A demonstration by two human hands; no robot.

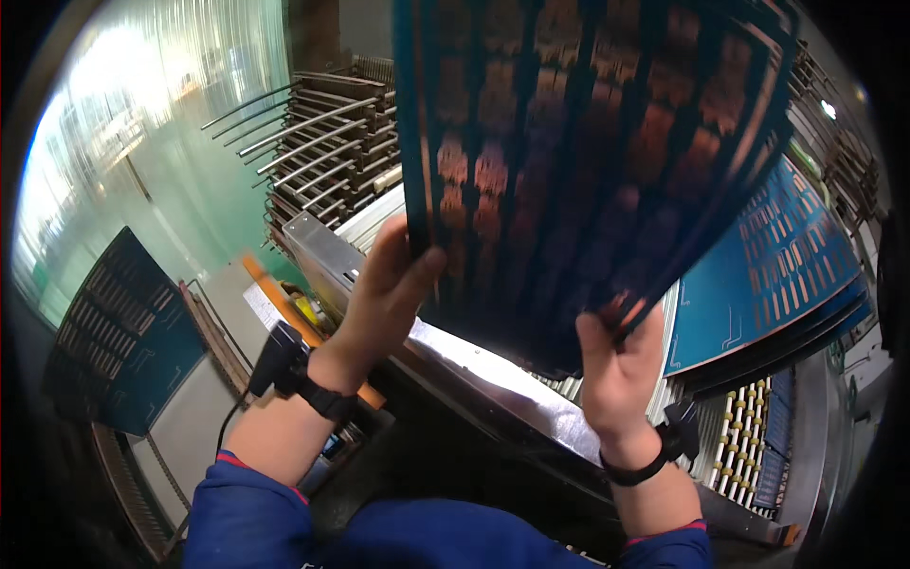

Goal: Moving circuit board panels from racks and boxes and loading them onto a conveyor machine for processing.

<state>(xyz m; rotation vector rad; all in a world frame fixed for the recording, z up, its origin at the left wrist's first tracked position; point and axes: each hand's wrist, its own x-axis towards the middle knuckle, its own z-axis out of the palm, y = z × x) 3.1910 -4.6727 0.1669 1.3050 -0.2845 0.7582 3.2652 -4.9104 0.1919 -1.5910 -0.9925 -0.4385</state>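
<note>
Upright before me is a large dark blue circuit board panel (550,180) with rows of copper patches. My left hand (379,299) grips its left edge, thumb on the near face and fingers partly hidden behind. At the lower right corner, my right hand (621,365) is closed on the panel's edge between thumb and fingers. Doubled lines along the right edge hint at more than one sheet, but I cannot tell. To the right lies a stack of similar blue panels (758,275), partly covered by the held one. Both wrists wear black straps with small devices.
Below the panel runs a metal-edged roller conveyor (744,441) with white rods and yellowish wheels. Racks with protruding metal rods (327,142) stand behind at the left. Another blue panel (128,332) leans at the far left, near an orange bar (275,294). Translucent strip curtains (190,104) hang beyond.
</note>
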